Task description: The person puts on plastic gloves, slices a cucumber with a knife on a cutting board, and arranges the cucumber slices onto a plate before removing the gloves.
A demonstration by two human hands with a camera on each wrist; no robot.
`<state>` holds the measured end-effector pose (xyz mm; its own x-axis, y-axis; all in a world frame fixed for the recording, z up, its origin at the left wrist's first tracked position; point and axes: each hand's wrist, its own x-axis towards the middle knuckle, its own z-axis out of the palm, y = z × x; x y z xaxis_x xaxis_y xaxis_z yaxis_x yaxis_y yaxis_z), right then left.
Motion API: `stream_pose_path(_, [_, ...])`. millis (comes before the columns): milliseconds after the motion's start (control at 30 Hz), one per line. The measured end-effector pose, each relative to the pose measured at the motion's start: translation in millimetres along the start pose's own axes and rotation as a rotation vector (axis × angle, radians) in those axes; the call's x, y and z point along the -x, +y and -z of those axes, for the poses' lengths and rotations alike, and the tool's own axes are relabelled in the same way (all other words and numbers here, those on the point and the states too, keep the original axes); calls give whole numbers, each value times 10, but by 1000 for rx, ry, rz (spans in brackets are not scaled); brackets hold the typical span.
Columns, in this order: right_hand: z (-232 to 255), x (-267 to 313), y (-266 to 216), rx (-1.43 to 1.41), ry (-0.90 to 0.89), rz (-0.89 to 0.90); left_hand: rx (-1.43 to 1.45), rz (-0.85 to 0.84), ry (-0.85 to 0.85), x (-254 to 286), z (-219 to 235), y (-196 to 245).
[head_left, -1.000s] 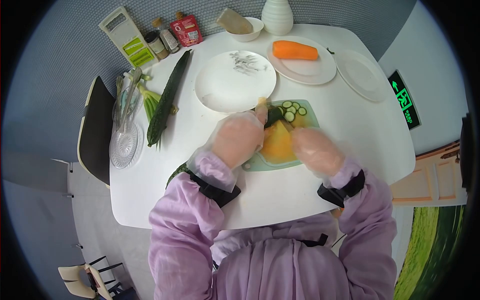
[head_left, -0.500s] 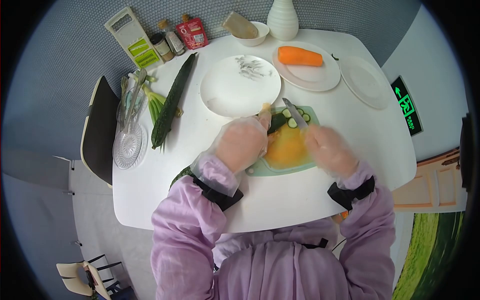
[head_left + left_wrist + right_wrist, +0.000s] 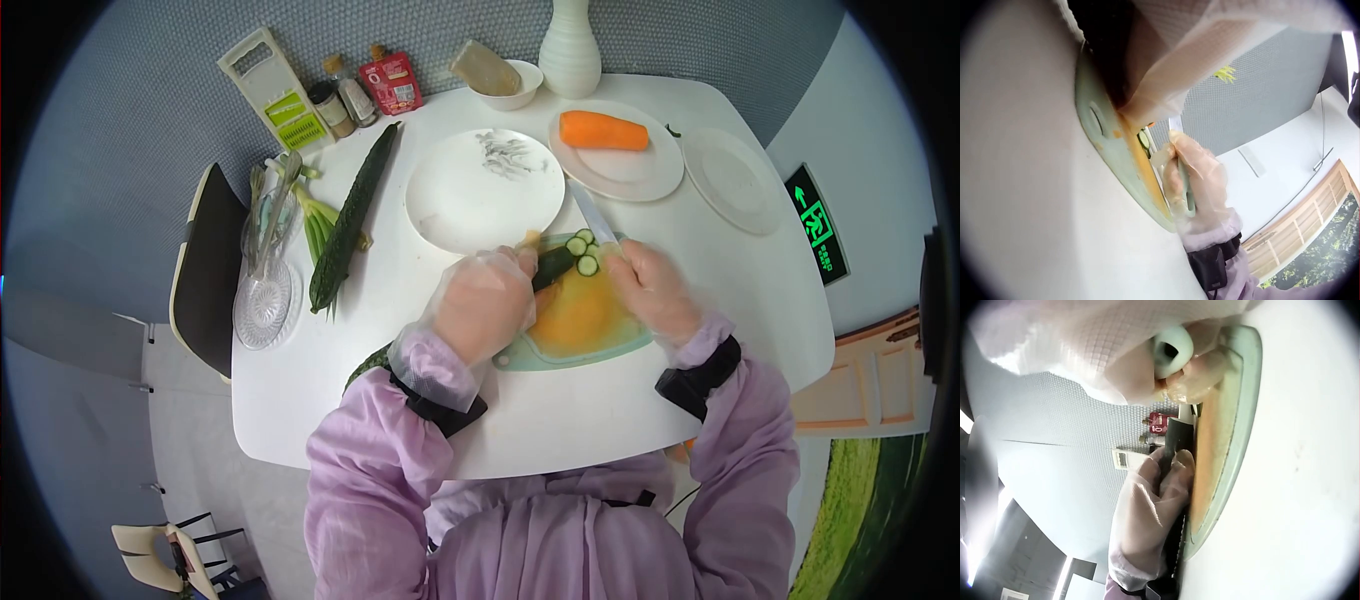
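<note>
My gloved left hand (image 3: 485,300) grips a dark green cucumber (image 3: 555,265), its cut end lying over the pale green cutting board (image 3: 545,358). The cucumber's bumpy other end shows beside the left wrist; the middle is hidden under hand and sleeve. In my gloved right hand (image 3: 655,295) is a knife, its blade (image 3: 592,212) pointing away from me past the cucumber slices (image 3: 587,265). The left wrist view shows the knife's pale green handle (image 3: 1184,181) inside the curled fingers. From the right wrist view, the cucumber's cut end (image 3: 1180,434) sticks out ahead of the left fingers.
Beyond the board lies a white plate (image 3: 480,200); a carrot (image 3: 603,131) rests on another plate at the back right. A long cucumber (image 3: 355,220) and green stalks (image 3: 318,225) lie to the left. A grater (image 3: 275,90), spice bottles and a vase (image 3: 570,50) stand along the back.
The knife has come up from the cucumber's cut end and moved right, its blade now in plain sight above the slices. My left hand keeps its grip on the cucumber.
</note>
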<state>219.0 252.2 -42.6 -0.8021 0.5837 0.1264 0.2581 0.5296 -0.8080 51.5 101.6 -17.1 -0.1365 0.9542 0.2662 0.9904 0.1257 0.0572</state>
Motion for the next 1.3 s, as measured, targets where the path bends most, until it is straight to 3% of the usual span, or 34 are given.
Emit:
stream_pose_path(433, [42,23,-28,-92,30,-5,-87,90,16,-19,180,107])
stream_pose_path(767, [57,22,-42,-124,84,-13,-79,47,-46,-22,151,42])
stream_pose_path(833, [69,22,-34,-113,110,-2,-15,5,49,-16,112,39])
stream_pose_path(867, [91,30,-82,-252,77,-87,-14,4,48,-12,94,34])
stream_pose_path(900, [100,34,-106,-391,44,-172,-19,-2,32,-6,75,26])
stream_pose_path(1100, [80,28,-95,-464,31,-213,46,52,-136,-16,-24,12])
stream_pose_path(1300, [53,17,-128,-510,88,-260,181,-39,-243,17,325,100])
